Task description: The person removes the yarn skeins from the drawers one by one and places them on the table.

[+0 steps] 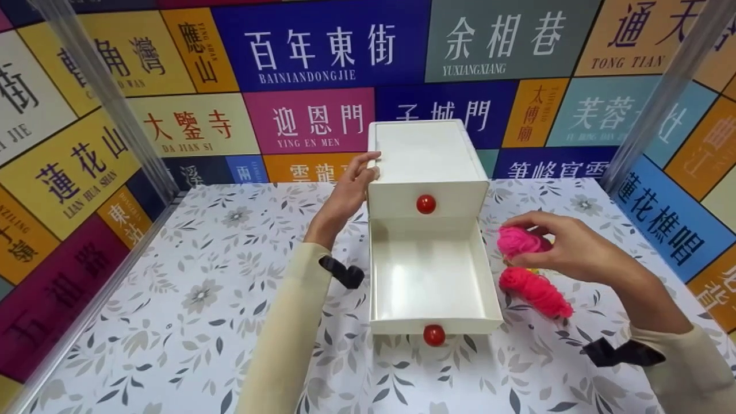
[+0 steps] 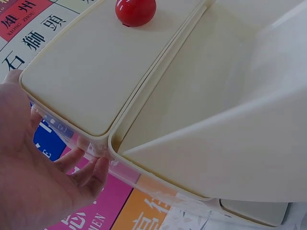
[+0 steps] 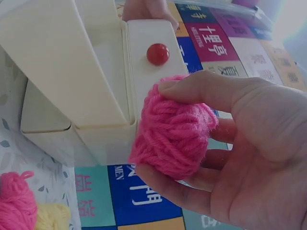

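A white drawer box (image 1: 425,152) with red knobs stands in front of me; its upper drawer front (image 2: 96,62) is closed. The drawer (image 1: 431,276) below is pulled out toward me, and part of another section (image 2: 254,211) shows beneath it. My left hand (image 1: 348,187) rests against the box's left side, fingertips at its top edge and along the see-through side wall. Right of the pulled-out drawer, my right hand (image 1: 558,241) holds a pink yarn ball (image 3: 175,129) between thumb and fingers. A bright pink-red yarn skein (image 1: 537,292) lies just below that hand.
Yellow yarn (image 3: 53,216) lies beside the skein, mostly hidden in the head view. A white tablecloth (image 1: 190,322) with grey leaves covers the table. Behind stands a wall of coloured street-name panels (image 1: 322,43), with clear upright strips at the left and right corners.
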The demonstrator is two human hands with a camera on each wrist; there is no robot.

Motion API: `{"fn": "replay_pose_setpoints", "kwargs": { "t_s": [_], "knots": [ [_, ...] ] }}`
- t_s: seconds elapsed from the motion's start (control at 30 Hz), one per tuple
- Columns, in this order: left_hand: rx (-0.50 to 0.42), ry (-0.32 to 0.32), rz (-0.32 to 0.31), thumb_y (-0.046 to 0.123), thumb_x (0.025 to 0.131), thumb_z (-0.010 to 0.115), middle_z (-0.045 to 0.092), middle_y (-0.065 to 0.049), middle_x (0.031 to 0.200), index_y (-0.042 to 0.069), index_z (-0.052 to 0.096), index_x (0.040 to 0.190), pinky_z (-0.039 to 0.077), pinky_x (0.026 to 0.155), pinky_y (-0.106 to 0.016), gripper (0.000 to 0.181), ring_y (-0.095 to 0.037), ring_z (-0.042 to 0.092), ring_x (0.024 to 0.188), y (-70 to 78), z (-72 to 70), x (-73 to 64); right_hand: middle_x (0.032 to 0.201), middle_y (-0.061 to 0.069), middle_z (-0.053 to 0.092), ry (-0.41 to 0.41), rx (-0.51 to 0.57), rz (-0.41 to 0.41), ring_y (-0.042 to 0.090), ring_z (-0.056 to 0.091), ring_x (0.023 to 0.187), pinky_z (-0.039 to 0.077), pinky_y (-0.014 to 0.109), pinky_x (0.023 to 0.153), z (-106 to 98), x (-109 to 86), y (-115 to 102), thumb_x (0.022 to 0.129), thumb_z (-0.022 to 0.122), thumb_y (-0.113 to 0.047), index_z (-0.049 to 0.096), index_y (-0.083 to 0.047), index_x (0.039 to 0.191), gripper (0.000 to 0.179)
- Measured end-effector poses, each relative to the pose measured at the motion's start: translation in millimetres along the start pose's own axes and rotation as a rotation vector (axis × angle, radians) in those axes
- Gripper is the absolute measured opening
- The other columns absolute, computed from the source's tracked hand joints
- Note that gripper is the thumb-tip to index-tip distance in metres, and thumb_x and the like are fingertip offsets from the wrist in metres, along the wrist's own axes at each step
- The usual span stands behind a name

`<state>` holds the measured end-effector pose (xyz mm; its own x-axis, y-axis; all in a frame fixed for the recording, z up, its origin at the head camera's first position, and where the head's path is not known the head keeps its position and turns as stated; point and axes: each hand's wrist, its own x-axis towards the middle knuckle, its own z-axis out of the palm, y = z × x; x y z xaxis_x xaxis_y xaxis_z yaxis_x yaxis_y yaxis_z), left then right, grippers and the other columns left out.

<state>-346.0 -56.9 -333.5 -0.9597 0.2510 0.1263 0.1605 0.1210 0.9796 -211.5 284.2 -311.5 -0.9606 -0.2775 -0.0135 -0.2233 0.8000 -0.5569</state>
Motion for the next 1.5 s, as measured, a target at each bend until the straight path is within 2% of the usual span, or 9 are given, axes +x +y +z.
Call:
{"fn": "replay_pose_setpoints", "kwargs": {
  "t_s": [0.13, 0.33, 0.6, 0.77, 1.0, 1.13, 1.3, 1.5],
  "knots": [
    [-0.007, -0.003, 0.003, 0.024, 0.106, 0.041, 0.048, -0.015, 0.141, 0.023, 0.043, 0.148, 0.042, 0.113, -0.045, 0.041, -0.027, 0.052, 0.126, -0.1, -0.3, 0.3, 0.131, 0.020, 0.056, -0.018, 0.068, 0.070, 0.036, 0.053, 0.115, 0.058, 0.027, 0.074, -1.8, -0.5, 18.1, 0.087, 0.077, -0.033, 0.052, -0.013, 0.143, 0.065],
    [-0.016, 0.001, 0.012, 0.024, 0.107, 0.041, 0.049, -0.016, 0.140, 0.022, 0.043, 0.147, 0.044, 0.110, -0.044, 0.041, -0.026, 0.054, 0.122, -0.5, -0.5, 0.0, 0.135, 0.022, 0.051, -0.007, 0.162, 0.095, 0.034, 0.052, 0.114, 0.058, 0.023, 0.073, -1.5, -1.9, 45.7, 0.089, 0.074, -0.034, 0.047, -0.010, 0.146, 0.068],
    [0.000, 0.003, 0.017, 0.025, 0.106, 0.041, 0.048, -0.014, 0.145, 0.023, 0.044, 0.147, 0.042, 0.112, -0.045, 0.040, -0.026, 0.053, 0.123, 1.1, 0.2, -0.1, 0.138, 0.027, 0.047, -0.001, 0.150, 0.184, 0.036, 0.051, 0.115, 0.056, 0.021, 0.073, 2.6, -0.6, 76.1, 0.090, 0.073, -0.040, 0.039, -0.005, 0.151, 0.078],
    [-0.022, -0.006, 0.025, 0.023, 0.107, 0.041, 0.049, -0.016, 0.140, 0.021, 0.043, 0.147, 0.044, 0.110, -0.044, 0.041, -0.026, 0.054, 0.120, 0.9, 1.0, -0.3, 0.139, 0.028, 0.045, -0.005, 0.169, 0.220, 0.027, 0.054, 0.106, 0.056, 0.022, 0.072, 2.5, -2.4, 96.9, 0.089, 0.073, -0.041, 0.039, -0.003, 0.150, 0.080],
    [-0.041, 0.008, 0.019, 0.022, 0.107, 0.042, 0.049, -0.016, 0.140, 0.021, 0.044, 0.147, 0.045, 0.109, -0.044, 0.040, -0.027, 0.055, 0.119, -0.4, 1.1, -0.6, 0.136, 0.023, 0.048, -0.027, 0.235, 0.287, 0.015, 0.058, 0.099, 0.058, 0.026, 0.080, -3.5, -4.6, 119.4, 0.090, 0.071, -0.047, 0.035, -0.001, 0.152, 0.085],
    [-0.033, 0.020, 0.014, 0.023, 0.106, 0.042, 0.050, -0.016, 0.137, 0.021, 0.044, 0.147, 0.044, 0.109, -0.044, 0.040, -0.026, 0.054, 0.119, -1.4, -0.1, -1.1, 0.130, 0.021, 0.052, -0.036, 0.214, 0.298, 0.014, 0.059, 0.097, 0.058, 0.024, 0.078, -5.1, -4.5, 131.1, 0.089, 0.072, -0.046, 0.038, 0.001, 0.149, 0.083],
    [-0.008, 0.020, 0.016, 0.024, 0.106, 0.041, 0.052, -0.015, 0.133, 0.022, 0.044, 0.147, 0.045, 0.108, -0.042, 0.041, -0.026, 0.056, 0.115, -1.6, 0.1, -1.3, 0.127, 0.023, 0.050, -0.069, 0.140, 0.316, 0.025, 0.054, 0.102, 0.054, 0.023, 0.074, -3.6, -4.6, 146.8, 0.090, 0.073, -0.042, 0.043, 0.003, 0.141, 0.074],
    [0.009, 0.019, 0.010, 0.026, 0.106, 0.041, 0.051, -0.014, 0.136, 0.024, 0.044, 0.146, 0.042, 0.111, -0.044, 0.040, -0.026, 0.055, 0.118, -0.9, -0.2, -1.9, 0.124, 0.027, 0.048, -0.104, 0.130, 0.360, 0.026, 0.055, 0.099, 0.055, 0.024, 0.073, 2.9, -1.5, 158.2, 0.088, 0.075, -0.039, 0.044, 0.003, 0.136, 0.071]
  ]
}}
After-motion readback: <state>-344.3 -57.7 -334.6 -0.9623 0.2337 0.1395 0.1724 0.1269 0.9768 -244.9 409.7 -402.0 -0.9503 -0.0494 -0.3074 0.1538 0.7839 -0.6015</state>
